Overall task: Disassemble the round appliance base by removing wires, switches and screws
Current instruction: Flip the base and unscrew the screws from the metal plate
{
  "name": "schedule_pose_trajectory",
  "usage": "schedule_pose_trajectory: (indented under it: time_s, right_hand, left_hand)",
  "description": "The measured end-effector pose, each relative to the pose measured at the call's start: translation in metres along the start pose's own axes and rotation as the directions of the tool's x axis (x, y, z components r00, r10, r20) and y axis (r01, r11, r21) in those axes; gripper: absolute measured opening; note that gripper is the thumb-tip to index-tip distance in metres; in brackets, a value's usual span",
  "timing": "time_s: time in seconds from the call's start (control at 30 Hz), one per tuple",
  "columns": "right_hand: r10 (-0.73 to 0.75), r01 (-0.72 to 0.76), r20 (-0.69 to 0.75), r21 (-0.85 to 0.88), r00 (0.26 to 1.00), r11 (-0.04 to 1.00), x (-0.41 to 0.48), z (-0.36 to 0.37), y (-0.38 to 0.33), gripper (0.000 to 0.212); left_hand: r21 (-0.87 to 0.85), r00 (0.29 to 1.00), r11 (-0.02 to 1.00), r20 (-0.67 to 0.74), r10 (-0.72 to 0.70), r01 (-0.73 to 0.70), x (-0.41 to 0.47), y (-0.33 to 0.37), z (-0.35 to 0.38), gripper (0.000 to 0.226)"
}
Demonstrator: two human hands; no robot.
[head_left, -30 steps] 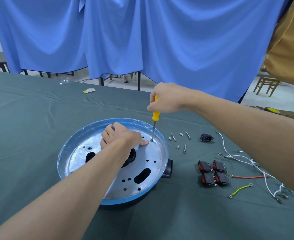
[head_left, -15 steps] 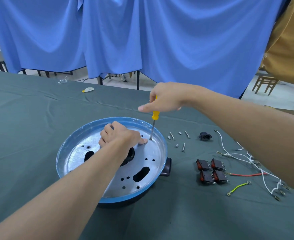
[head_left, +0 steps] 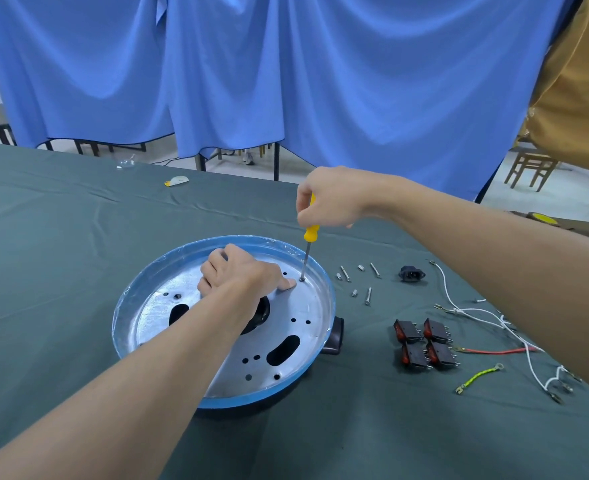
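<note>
Currently underway: a screw (head_left: 302, 279) near the far right edge of the round base (head_left: 296, 303) is being worked loose, judging by the tool standing in it.
Right hand: the right hand (head_left: 331, 199) hovers above the far side of the base, fingers and thumb pinching the top of the yellow screwdriver (head_left: 311, 233). A high grip like that lets the handle spin between the fingertips.
Screwdriver: it is nearly upright, tip seated on the screw, so the push goes straight down.
Left hand: the left hand (head_left: 237, 271) rests on the base's metal plate with fingers curled in a loose fist and nothing seen inside it. Its thumb reaches out to just beside the screw, probably to steady the tip and stop the base turning.
Base: it lies flat on the table (head_left: 61, 237), open side up.
Already out: loose screws (head_left: 368, 295), a black socket (head_left: 411, 273), four switches (head_left: 424, 344) and the wires (head_left: 476, 311) lie to the right of the base, set apart so they don't get mixed up.
Progress: likely late, with screws as the last job.
</note>
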State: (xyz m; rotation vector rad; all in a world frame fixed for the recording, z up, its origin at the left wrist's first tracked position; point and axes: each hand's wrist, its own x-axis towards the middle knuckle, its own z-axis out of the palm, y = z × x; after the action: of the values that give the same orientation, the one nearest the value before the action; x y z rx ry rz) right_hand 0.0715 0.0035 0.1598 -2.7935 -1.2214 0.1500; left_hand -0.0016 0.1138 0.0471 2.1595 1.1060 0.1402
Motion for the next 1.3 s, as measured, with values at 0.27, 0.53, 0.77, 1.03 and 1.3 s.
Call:
schedule_pose_trajectory:
  time_s: [0.27,0.53,0.77,1.03,1.3]
  right_hand:
    - [0.017,-0.018,-0.032,-0.014,0.999,1.000,0.0008,-0.0015,-0.0005,0.030]
    - [0.023,-0.032,-0.101,-0.083,0.995,0.996,0.0013,0.0009,-0.0033,0.049]
    - [0.040,-0.043,-0.047,-0.067,0.998,0.997,0.0010,-0.0011,-0.0032,0.051]
    - [0.024,-0.027,-0.055,-0.057,0.998,0.998,0.0016,-0.0005,-0.0043,0.041]
    - [-0.008,0.008,-0.007,-0.036,1.000,0.999,0.0014,-0.0051,-0.0021,0.021]
  left_hand:
    - [0.000,1.000,1.000,-0.006,0.000,0.000,0.0002,-0.0009,-0.0003,0.096]
    - [-0.004,1.000,1.000,-0.003,0.001,-0.001,0.0004,-0.0013,0.0001,0.095]
    - [-0.002,1.000,1.000,-0.002,0.002,-0.002,0.0003,-0.0009,-0.0005,0.095]
    - [-0.010,1.000,1.000,-0.004,0.006,-0.006,-0.0002,-0.0009,-0.0005,0.094]
    - [-0.002,1.000,1.000,-0.002,0.007,-0.007,0.0006,0.0000,0.0000,0.096]
